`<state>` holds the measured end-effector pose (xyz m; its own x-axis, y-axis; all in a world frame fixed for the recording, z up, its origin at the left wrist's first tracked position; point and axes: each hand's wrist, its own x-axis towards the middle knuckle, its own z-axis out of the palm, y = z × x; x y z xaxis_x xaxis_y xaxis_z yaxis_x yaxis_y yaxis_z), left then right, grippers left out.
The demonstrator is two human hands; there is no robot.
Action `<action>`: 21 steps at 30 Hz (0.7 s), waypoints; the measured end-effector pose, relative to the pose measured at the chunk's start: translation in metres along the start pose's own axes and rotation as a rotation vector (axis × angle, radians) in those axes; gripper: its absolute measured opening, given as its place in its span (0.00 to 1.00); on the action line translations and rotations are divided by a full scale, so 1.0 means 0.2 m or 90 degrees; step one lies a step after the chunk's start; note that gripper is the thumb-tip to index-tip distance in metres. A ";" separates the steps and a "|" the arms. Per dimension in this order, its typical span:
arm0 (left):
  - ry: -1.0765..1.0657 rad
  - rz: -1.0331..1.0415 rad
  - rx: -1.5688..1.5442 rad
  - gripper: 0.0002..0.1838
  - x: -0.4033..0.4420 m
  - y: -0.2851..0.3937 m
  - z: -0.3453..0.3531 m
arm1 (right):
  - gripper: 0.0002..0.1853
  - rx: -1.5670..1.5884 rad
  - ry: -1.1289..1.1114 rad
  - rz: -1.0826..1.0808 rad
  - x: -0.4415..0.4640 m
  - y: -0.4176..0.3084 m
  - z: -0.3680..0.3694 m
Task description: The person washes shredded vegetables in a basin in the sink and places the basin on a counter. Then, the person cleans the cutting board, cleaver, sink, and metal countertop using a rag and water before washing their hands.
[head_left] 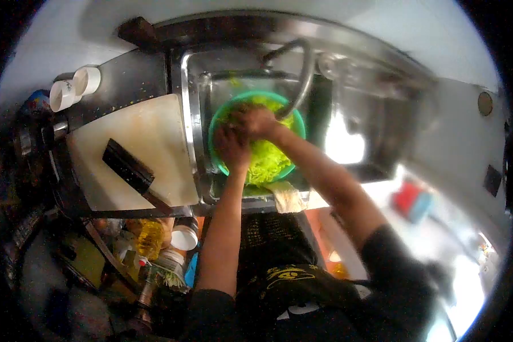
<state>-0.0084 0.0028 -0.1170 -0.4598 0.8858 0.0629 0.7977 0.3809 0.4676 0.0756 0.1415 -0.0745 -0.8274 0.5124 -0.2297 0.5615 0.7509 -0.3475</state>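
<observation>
A green basin (212,139) sits in the left part of the metal sink (186,85), holding bright green shredded leafy vegetables (268,163). Both of my hands reach into it at its upper left. My left hand (232,147) is among the greens near the left rim. Close beside it, partly overlapping, my right hand (257,121) touches the greens too. Blur and shadow hide the fingers of both, so what they grip cannot be made out. The curved metal faucet (309,74) arches down to the basin, its end close to my right wrist.
Left of the sink lies a pale cutting board (165,128) with a dark cleaver (128,166) on it. Two white cups (87,81) stand behind. A cloth (288,198) hangs over the sink's front edge. Below left is an oil bottle (150,239); a blurred red-and-blue object (414,200) lies right.
</observation>
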 end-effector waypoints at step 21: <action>-0.225 -0.025 -0.276 0.26 0.26 0.00 -0.38 | 0.23 0.054 -0.095 0.265 0.67 0.36 0.32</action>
<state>-0.0624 0.0287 -0.0462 -0.2676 0.9364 -0.2271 0.5150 0.3382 0.7876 0.0056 0.2372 -0.1888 -0.5266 0.6936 -0.4916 0.8493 0.4539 -0.2694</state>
